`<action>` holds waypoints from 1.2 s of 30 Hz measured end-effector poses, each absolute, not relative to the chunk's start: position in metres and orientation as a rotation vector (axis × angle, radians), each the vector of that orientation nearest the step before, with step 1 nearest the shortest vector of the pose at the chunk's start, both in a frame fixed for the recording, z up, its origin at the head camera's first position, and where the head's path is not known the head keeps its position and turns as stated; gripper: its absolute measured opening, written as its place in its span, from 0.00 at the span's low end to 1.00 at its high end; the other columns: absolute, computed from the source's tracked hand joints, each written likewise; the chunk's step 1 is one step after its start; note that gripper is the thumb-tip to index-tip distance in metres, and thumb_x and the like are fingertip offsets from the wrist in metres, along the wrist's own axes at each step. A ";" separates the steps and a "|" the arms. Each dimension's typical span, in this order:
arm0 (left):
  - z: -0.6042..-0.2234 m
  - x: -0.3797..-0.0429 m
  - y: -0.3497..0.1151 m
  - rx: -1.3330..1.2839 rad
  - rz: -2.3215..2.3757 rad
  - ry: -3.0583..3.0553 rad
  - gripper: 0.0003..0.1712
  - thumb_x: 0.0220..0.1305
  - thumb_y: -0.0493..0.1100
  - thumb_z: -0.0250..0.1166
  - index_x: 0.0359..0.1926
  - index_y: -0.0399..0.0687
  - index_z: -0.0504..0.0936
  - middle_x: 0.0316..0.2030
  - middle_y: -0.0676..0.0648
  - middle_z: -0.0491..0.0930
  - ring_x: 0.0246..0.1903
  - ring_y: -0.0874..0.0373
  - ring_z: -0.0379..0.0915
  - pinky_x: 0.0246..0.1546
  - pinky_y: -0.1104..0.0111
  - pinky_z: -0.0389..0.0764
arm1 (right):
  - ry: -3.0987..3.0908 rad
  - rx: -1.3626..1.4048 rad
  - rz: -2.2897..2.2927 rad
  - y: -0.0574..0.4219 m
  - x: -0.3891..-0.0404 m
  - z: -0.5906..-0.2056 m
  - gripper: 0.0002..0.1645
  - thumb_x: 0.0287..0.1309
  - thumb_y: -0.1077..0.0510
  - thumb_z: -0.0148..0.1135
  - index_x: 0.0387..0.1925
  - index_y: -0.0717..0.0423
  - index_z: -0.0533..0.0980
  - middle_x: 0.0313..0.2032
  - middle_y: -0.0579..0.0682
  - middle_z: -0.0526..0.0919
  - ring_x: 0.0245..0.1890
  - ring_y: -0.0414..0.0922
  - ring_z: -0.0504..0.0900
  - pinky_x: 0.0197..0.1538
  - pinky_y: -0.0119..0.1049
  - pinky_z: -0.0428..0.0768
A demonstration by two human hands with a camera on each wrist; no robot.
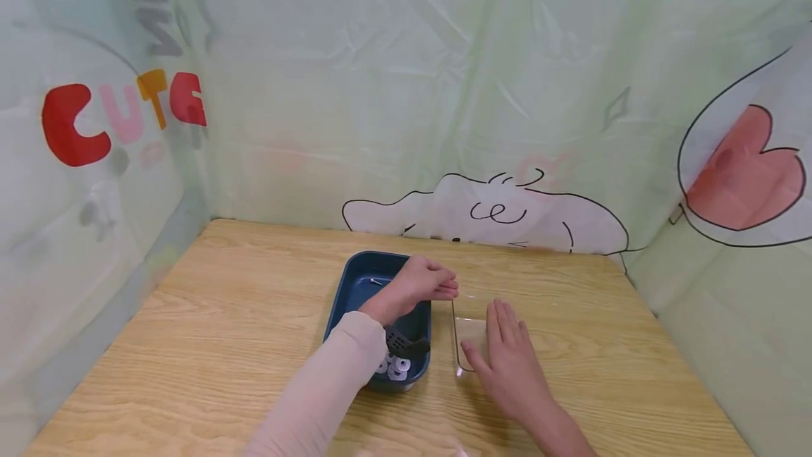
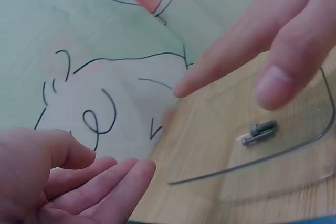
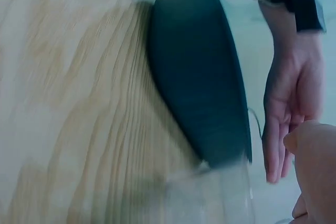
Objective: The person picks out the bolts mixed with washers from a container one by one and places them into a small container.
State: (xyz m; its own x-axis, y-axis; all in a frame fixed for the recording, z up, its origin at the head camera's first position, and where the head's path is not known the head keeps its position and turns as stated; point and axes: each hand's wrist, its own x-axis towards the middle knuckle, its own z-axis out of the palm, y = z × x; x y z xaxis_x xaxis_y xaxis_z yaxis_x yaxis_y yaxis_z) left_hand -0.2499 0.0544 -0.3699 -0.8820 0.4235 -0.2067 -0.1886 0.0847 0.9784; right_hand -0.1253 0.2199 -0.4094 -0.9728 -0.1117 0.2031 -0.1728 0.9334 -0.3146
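Observation:
My left hand [image 1: 419,282] hovers over the right edge of a dark blue tray [image 1: 335,302], its fingers loosely bent. In the left wrist view nothing shows between the thumb and fingers of the left hand [image 2: 89,190]. To the right of the tray is a clear, see-through box [image 1: 457,344]. Over the right part of that box, my right hand [image 1: 510,358] is spread with straight fingers and thumb apart. Two small metal bolts [image 2: 260,132] lie in the clear box in the left wrist view. The right wrist view is blurred.
Inside the tray lie a small screw [image 1: 376,281], a black slotted piece [image 1: 406,344] and several white round parts [image 1: 398,369]. All stands on a wooden table [image 1: 254,302]. Printed curtains [image 1: 355,90] close off its back and sides.

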 end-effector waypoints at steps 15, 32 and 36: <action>-0.371 -0.259 0.020 0.169 1.922 1.924 0.18 0.73 0.39 0.57 0.58 0.32 0.78 0.51 0.33 0.83 0.50 0.46 0.84 0.58 0.57 0.81 | -2.976 0.319 0.478 0.175 -0.132 -0.411 0.50 0.68 0.38 0.54 0.75 0.67 0.51 0.77 0.62 0.49 0.78 0.60 0.45 0.77 0.63 0.50; -0.389 -0.264 -0.013 0.054 1.874 2.043 0.19 0.73 0.37 0.56 0.59 0.30 0.77 0.48 0.35 0.84 0.50 0.45 0.84 0.58 0.56 0.80 | -3.036 0.305 0.425 0.152 -0.134 -0.426 0.52 0.67 0.32 0.50 0.76 0.63 0.51 0.78 0.59 0.47 0.79 0.57 0.44 0.79 0.59 0.47; -0.393 -0.265 -0.019 0.033 1.869 2.072 0.19 0.73 0.36 0.55 0.59 0.28 0.76 0.47 0.34 0.84 0.48 0.45 0.85 0.56 0.58 0.82 | -3.035 0.301 0.393 0.149 -0.133 -0.425 0.52 0.66 0.31 0.50 0.76 0.63 0.51 0.78 0.59 0.48 0.79 0.57 0.45 0.79 0.59 0.47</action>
